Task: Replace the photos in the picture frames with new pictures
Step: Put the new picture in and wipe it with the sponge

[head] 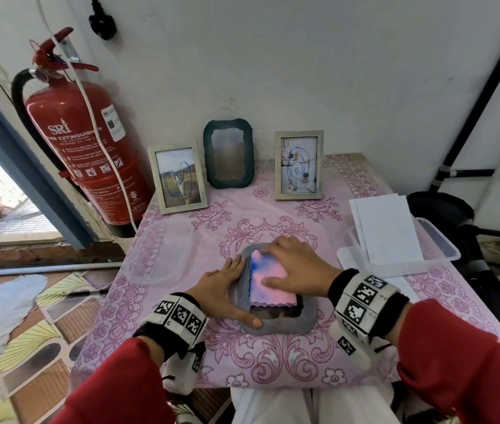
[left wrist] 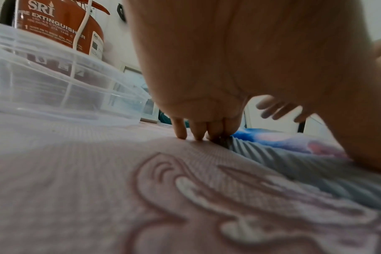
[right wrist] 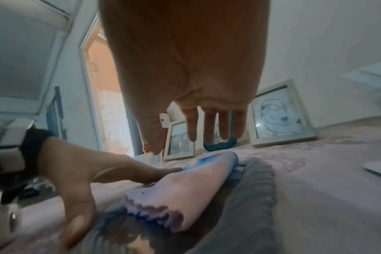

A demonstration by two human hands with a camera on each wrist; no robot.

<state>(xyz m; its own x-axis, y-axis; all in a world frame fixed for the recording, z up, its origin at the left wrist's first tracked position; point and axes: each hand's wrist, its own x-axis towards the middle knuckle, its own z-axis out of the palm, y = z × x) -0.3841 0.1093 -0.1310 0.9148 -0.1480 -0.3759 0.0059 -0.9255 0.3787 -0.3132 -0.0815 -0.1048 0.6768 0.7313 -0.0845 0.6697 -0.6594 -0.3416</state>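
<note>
A grey ribbed picture frame (head: 306, 319) lies flat on the table in front of me. On it rests a pink and blue picture (head: 270, 286) with scalloped edges; the frame's dark opening shows at the picture's near end. My left hand (head: 230, 289) rests along the frame's left edge, fingers straight, thumb on the near corner. In the left wrist view its fingertips (left wrist: 198, 135) touch the cloth beside the frame (left wrist: 294, 165). My right hand (head: 291, 264) lies flat over the picture with straight, spread fingers (right wrist: 224, 123). The picture (right wrist: 185, 192) bows upward.
Three frames stand against the wall: a pale one (head: 178, 177), a dark green one (head: 228, 153), another pale one (head: 299, 165). A clear tub (head: 157, 252) sits left; a tub (head: 444, 249) with white sheets (head: 386, 228) sits right. A red fire extinguisher (head: 89, 148) stands left.
</note>
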